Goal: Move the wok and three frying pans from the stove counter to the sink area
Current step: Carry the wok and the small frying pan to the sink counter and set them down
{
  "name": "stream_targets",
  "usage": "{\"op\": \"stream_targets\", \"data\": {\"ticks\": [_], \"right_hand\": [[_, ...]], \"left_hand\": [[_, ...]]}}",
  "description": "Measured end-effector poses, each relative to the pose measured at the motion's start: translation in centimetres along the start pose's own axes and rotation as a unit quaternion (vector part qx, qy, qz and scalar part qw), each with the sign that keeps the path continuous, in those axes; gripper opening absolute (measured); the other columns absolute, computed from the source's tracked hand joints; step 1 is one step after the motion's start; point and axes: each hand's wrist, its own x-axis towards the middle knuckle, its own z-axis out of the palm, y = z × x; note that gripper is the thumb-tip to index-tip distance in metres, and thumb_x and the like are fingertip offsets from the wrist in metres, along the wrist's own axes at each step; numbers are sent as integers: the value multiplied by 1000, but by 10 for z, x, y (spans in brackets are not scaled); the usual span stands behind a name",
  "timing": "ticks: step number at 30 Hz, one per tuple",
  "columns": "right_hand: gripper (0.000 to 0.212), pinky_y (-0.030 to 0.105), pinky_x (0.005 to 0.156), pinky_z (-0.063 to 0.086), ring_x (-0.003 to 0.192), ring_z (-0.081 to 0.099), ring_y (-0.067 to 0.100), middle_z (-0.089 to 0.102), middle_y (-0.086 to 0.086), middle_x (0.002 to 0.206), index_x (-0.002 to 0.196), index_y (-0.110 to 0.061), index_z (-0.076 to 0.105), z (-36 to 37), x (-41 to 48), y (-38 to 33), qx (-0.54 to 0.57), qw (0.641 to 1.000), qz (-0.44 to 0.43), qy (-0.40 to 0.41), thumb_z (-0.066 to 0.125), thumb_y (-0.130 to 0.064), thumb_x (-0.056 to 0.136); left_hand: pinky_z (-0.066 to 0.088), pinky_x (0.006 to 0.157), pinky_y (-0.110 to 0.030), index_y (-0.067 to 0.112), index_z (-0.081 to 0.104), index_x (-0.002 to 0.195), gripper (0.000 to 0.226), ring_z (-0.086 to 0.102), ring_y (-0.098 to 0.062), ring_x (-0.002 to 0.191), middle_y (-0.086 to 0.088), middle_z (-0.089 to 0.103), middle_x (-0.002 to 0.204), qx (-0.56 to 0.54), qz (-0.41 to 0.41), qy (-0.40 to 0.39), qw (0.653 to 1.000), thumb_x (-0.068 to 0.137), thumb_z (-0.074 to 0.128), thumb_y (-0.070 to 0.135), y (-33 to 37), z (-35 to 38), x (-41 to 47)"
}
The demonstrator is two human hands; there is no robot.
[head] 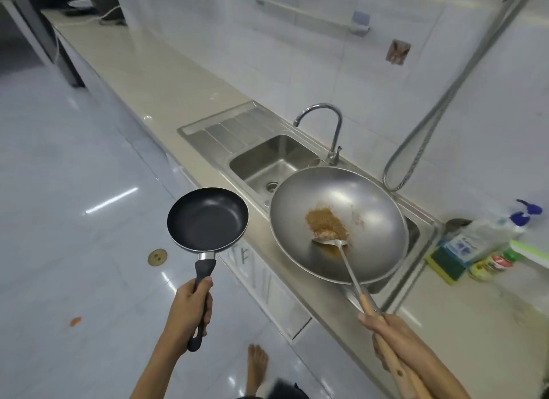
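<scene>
My left hand (191, 306) grips the black handle of a small black frying pan (207, 219), held level over the floor just left of the counter edge. My right hand (392, 342) holds the wooden handle of a large steel wok (356, 199) together with a metal spatula (344, 259). The wok hovers over the right part of the steel sink (267, 161), tilted slightly toward me. Brown food scraps lie in the wok's middle, with the spatula blade resting on them.
A curved tap (334, 131) stands behind the sink, and a drainboard (225, 128) lies on its left. A shower hose (421, 143) hangs on the wall. A spray bottle (487, 235), sponge (445, 262) and small jars (490, 266) sit on the counter at right. My bare foot (257, 366) is on the tiled floor.
</scene>
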Motion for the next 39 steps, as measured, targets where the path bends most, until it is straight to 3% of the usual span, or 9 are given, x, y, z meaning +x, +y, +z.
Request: {"op": "stream_targets", "data": {"ticks": [7,12,16,19,22,29,32,36,39], "right_hand": [[59,21,49,43,48,58,9,61,-4,54,63,-35,75,63,74,-128,-16,998,-20,-58,58,-91,66],[76,23,42,40,41,54,18,55,6,52,63,-21,63,112,119,-203,9,999,3,-46,52,-96,65],[74,22,40,36,37,48,13,50,1,49,63,-16,66,163,159,-258,29,998,7,-52,44,-86,70],[74,23,41,37,39,50,10,52,-4,48,98,4,72,198,193,-286,43,998,4,-44,38,-62,101],[51,14,35,40,35,55,-1,60,-9,44,76,-23,69,241,213,-327,92,996,-6,-12,38,-52,104],[63,18,32,37,30,47,7,47,-3,41,51,-23,66,322,256,-414,199,979,25,35,43,-47,105],[51,17,32,38,29,47,9,46,-1,41,64,-24,66,346,274,-445,212,975,33,57,44,-45,105],[60,25,46,40,37,47,18,45,6,49,54,-21,69,370,304,-481,241,966,50,80,48,-53,102],[61,33,54,37,45,49,23,51,10,53,65,-12,62,381,328,-500,221,968,73,97,46,-60,99]], "left_hand": [[39,35,-28,6,49,69,40,40,-19,35,-9,47,44,-19,-20,33,999,102,52,29,45,-62,109],[38,35,-26,4,48,68,40,39,-20,34,-11,45,43,-25,-24,41,999,102,51,26,78,-103,186],[36,34,-26,4,49,70,38,38,-18,33,-10,45,44,-28,-23,39,999,102,51,24,98,-146,254],[37,35,-26,3,50,71,37,39,-17,32,-8,46,44,-23,-17,24,999,103,51,23,112,-185,306],[38,37,-30,3,49,71,38,40,-17,32,-7,47,42,2,-12,7,1000,102,51,24,130,-231,360],[41,37,-29,2,50,77,35,41,-17,32,-7,49,42,31,4,-45,999,104,49,24,173,-311,466],[41,39,-30,2,50,77,35,42,-16,33,-6,49,43,42,14,-64,997,104,48,23,190,-326,508],[41,38,-29,2,50,76,35,42,-18,34,-7,49,44,56,23,-95,994,105,48,22,212,-338,571],[42,37,-29,1,51,78,35,43,-20,35,-7,50,44,66,33,-114,991,106,47,23,229,-343,618]]}}
